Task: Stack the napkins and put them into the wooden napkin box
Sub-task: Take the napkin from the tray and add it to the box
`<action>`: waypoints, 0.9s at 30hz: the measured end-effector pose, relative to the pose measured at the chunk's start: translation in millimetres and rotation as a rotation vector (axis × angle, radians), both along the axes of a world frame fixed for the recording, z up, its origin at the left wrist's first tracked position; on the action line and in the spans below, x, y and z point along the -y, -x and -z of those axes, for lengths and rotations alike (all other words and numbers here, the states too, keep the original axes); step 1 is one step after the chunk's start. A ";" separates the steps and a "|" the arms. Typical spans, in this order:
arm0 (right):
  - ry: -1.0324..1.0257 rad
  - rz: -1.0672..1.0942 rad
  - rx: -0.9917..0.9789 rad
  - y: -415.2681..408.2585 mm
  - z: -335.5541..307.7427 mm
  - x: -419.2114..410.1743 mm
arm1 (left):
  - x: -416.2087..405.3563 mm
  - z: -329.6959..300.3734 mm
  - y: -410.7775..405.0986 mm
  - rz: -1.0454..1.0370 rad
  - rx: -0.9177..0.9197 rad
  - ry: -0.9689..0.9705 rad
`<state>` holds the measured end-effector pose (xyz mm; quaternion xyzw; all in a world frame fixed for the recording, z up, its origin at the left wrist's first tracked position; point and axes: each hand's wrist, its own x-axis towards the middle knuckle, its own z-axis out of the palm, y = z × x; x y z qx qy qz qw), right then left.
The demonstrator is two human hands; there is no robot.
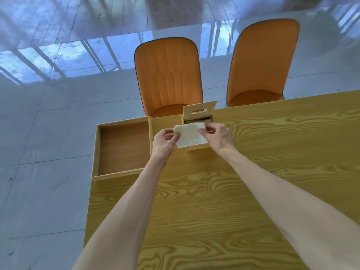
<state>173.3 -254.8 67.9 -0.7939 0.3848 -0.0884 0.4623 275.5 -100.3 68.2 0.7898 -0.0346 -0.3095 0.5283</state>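
Observation:
A white stack of napkins point(190, 135) is held flat just over the open top of the wooden napkin box point(196, 148) near the table's far edge. My left hand point(164, 140) pinches the stack's left edge, and my right hand point(217, 135) grips its right edge. The box's lid point(199, 109), with an oval slot, stands raised behind the opening. A dark interior shows under the lid; most of the box is hidden by the napkins and my hands.
A shallow wooden tray point(121, 148) sits at the table's left corner, beside the box. The wood-grain table point(224, 201) ends close behind the box. Two orange chairs point(168, 75) point(263, 63) stand beyond it on a glossy tiled floor.

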 end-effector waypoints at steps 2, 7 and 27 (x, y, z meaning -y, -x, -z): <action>0.031 0.013 -0.001 4.1 1.9 12.1 | 16.3 2.7 4.3 -0.018 0.025 -0.022; 0.058 0.096 -0.014 4.8 7.6 35.9 | 44.8 7.7 5.3 -0.027 0.069 -0.080; 0.194 0.123 -0.140 -18.5 30.0 54.4 | 62.5 19.6 -6.6 -0.038 0.191 -0.290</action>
